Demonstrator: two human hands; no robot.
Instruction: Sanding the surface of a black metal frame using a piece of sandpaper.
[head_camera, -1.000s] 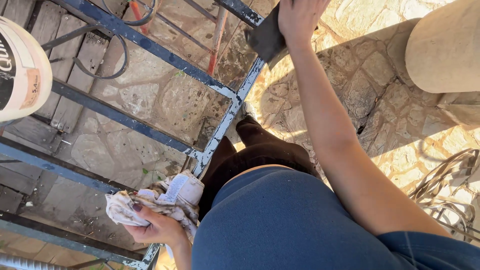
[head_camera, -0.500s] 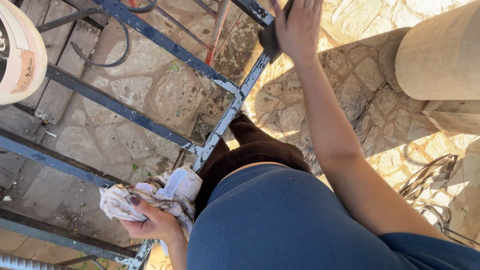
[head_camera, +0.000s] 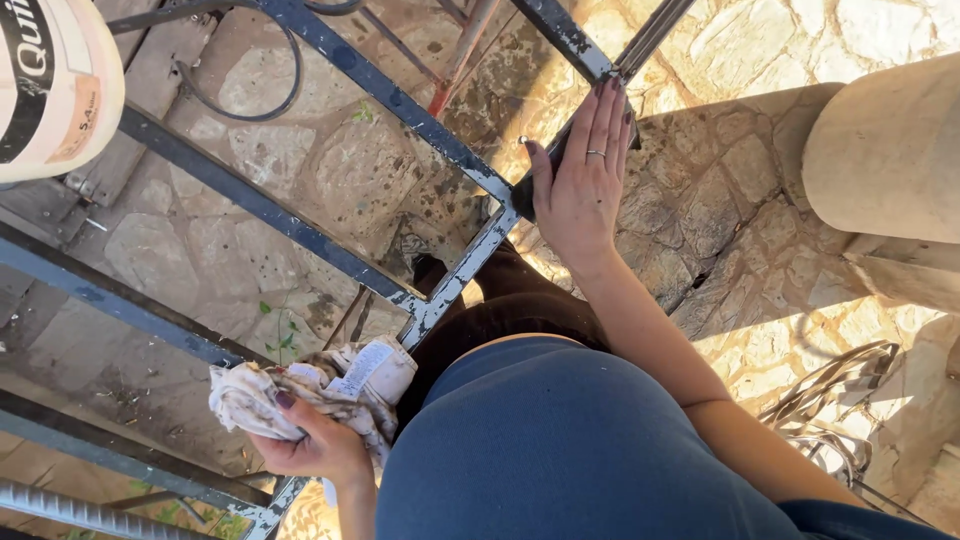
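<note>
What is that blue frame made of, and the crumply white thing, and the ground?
The blue-grey barred frame looks like painted metal: straight square bars with paint chipped to pale patches. The crumpled white rag in the left hand seems to be soft cloth, folded and stained. The ground is rough, irregular stone slabs with pale joints. The dark pad under the right hand might be sandpaper; unclear.

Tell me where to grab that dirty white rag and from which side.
Take the rag by the loose bunched end that sticks out on the left of the left hand, coming from above. That end is free of the fingers and lies over the grey metal frame, where the folds offer a thick handful; the other end is clamped in the palm.
</note>
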